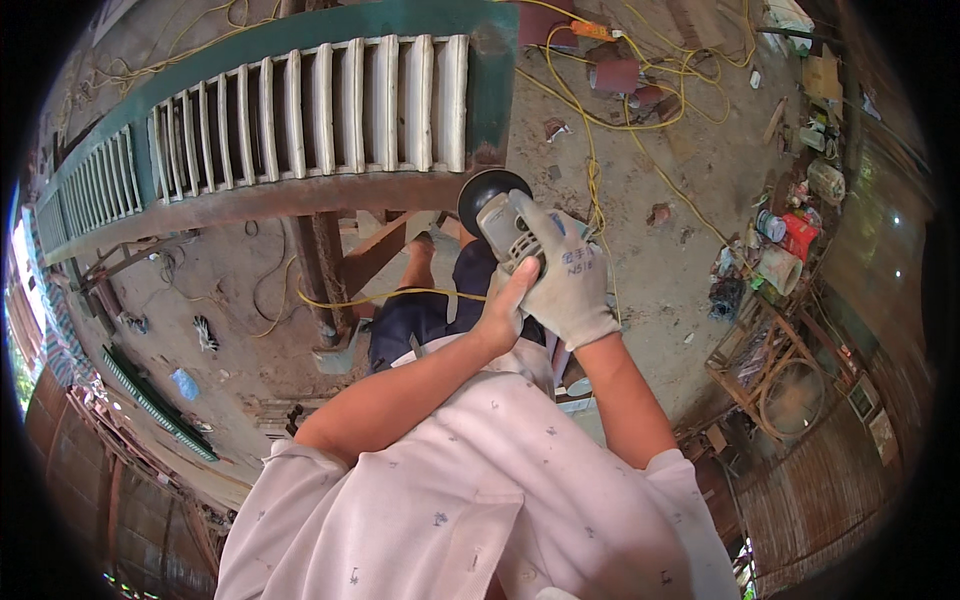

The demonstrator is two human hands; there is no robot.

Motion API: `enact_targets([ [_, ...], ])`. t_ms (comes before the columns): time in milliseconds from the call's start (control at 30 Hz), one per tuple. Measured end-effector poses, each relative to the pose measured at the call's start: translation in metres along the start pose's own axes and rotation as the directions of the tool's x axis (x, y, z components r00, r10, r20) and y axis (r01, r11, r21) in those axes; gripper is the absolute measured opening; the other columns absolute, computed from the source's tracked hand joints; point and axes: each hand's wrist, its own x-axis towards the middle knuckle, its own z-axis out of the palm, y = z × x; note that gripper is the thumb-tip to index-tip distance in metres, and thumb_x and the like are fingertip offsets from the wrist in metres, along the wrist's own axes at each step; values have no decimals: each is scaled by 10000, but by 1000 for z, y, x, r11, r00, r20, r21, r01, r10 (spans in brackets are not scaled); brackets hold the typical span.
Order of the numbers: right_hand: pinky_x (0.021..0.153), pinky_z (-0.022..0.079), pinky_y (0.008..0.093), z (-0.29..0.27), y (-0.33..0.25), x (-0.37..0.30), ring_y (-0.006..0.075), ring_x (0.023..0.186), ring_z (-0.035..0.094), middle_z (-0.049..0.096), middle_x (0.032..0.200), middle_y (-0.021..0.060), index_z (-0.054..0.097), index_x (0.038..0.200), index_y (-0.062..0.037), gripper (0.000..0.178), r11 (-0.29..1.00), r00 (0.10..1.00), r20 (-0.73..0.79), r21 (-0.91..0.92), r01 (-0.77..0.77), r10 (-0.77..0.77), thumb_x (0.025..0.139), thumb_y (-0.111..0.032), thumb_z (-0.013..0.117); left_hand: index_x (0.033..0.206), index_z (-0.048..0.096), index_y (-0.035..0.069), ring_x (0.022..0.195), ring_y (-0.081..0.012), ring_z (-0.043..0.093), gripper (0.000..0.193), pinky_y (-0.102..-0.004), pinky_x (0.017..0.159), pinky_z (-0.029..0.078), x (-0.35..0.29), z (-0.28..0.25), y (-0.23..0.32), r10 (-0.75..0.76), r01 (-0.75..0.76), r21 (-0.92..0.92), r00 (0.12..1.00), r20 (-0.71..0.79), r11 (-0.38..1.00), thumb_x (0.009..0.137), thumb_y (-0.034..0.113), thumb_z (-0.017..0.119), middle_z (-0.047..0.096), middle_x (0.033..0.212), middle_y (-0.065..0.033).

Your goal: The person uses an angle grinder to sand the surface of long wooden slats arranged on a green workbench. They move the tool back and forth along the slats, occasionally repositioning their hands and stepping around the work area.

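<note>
My right hand (568,290), in a pale work glove with printed marks, is wrapped round a grey angle grinder (499,222). The grinder has a round black disc (487,187) at its far end. My left hand (503,308) is ungloved and closed about the rear of the tool, close against the right one, with its thumb uppermost. At its near right corner, a long louvred wooden panel (300,198) meets the disc; whether they touch I cannot tell. Pale slats (340,105) fill the panel's openings, its top face is green, and its near edge is brown.
Brown wooden supports (322,270) stand under the panel. Yellow cords (592,170) loop over the concrete floor to the right, and one (390,297) crosses by my legs. Mixed rubbish (785,240) lies along the right side, near a wooden frame (765,365). A green slatted piece (155,400) lies left.
</note>
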Motion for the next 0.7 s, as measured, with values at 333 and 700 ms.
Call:
enact_targets([
  [333,1043,549,441,-38,31,9,336,1233,692,687,1373,167,555,1544,-89,862,979,973,-198,186,-82,119,776,-219,923,1426,636,35,1230,-177,649,572,-371,1123,476,41,65,23,-108,83,160,982,153,984,1091,498,645,694,1352,-73],
  [700,926,592,522,26,-52,-20,428,1125,715,674,1333,184,533,1567,-201,838,997,990,-131,61,57,-48,794,-294,843,1475,595,53,1249,-183,647,619,-347,1097,495,-47,-13,45,-81,83,100,996,-30,992,1087,535,622,673,1382,-79],
])
